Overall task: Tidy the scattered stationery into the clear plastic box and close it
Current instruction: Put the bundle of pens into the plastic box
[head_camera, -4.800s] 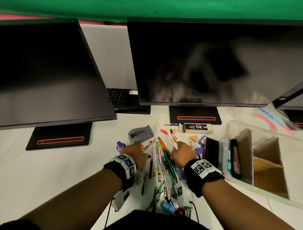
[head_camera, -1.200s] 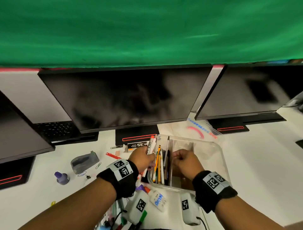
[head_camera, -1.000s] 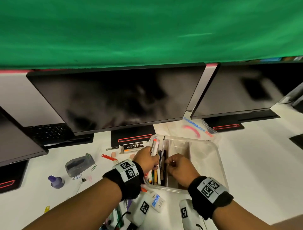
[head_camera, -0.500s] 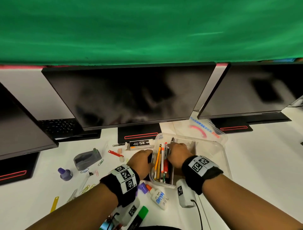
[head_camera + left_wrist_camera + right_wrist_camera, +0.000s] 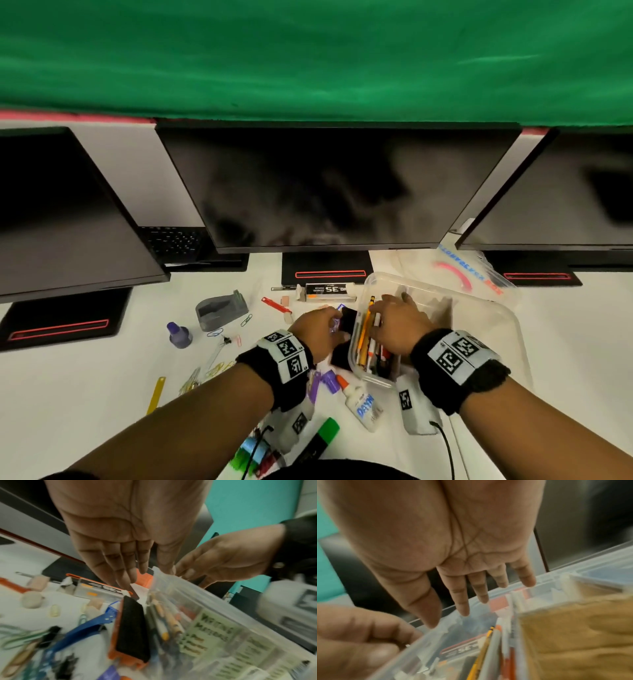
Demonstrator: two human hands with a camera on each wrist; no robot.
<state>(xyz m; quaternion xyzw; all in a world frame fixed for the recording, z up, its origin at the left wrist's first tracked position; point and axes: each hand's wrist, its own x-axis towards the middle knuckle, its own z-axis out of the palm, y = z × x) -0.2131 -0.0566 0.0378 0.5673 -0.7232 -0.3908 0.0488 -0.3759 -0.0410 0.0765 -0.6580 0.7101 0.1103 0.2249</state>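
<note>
We have the clear plastic box [image 5: 479,310] on the desk below the middle monitor, its long axis running left to right, pens [image 5: 368,337] lying front to back in its left compartment. Our right hand [image 5: 399,323] spreads empty over them, our left hand [image 5: 317,330] reaches loose-fingered beside the board eraser [image 5: 131,630]; glue bottle [image 5: 363,406], stapler [image 5: 221,308] and clips [image 5: 219,333] remain, lid not yet on.

Green backdrop [image 5: 308,51]. Black monitor [image 5: 329,192]. Clear plastic box [image 5: 479,308]. Purple bottle [image 5: 178,335]. Grey tape dispenser [image 5: 221,308]. Orange-backed black eraser [image 5: 132,630]. Black-and-white coded wristbands [image 5: 455,356].
</note>
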